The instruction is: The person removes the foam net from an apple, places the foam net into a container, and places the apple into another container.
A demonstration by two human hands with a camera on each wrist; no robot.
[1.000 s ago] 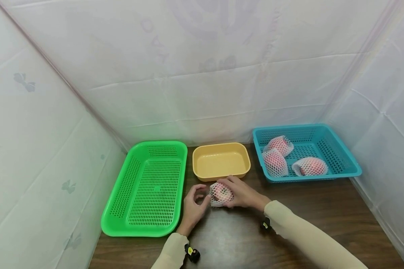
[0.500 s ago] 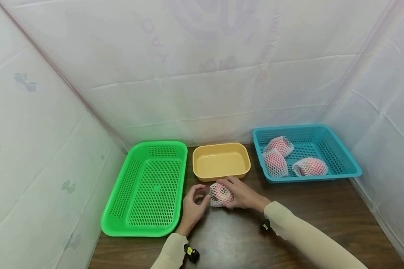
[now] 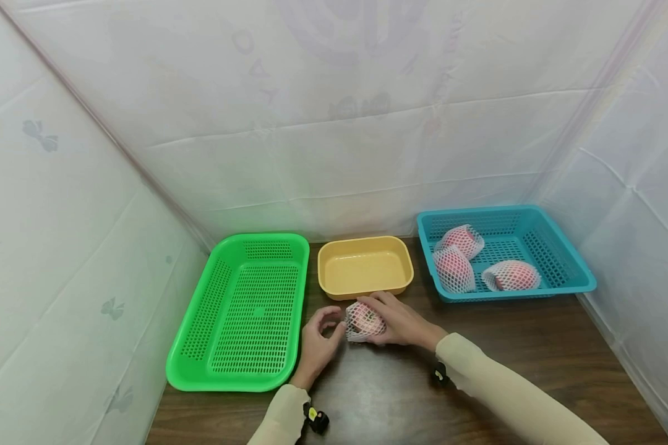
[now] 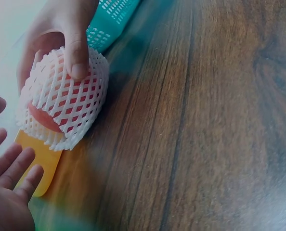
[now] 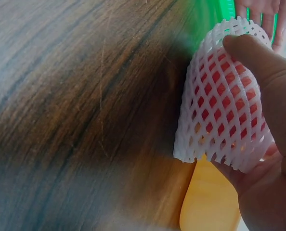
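Observation:
In the head view my right hand (image 3: 396, 318) grips a red fruit in a white foam net (image 3: 365, 322), in front of the yellow tray (image 3: 366, 293). The right wrist view shows the thumb of my right hand (image 5: 273, 96) lying over the netted fruit (image 5: 225, 101). My left hand (image 3: 318, 343) is just left of the fruit, fingers loosely bent, holding nothing. In the left wrist view a gap separates the left hand's fingers (image 4: 22, 166) from the netted fruit (image 4: 68, 101), whose red skin shows at the net's open end.
A green basket (image 3: 236, 381) stands at the left. At the right is a blue basket (image 3: 568, 247) with three netted fruits (image 3: 461, 241) inside. Both stand on the dark wooden table (image 3: 401, 395), and white sheeting (image 3: 334, 154) hangs behind and at the sides.

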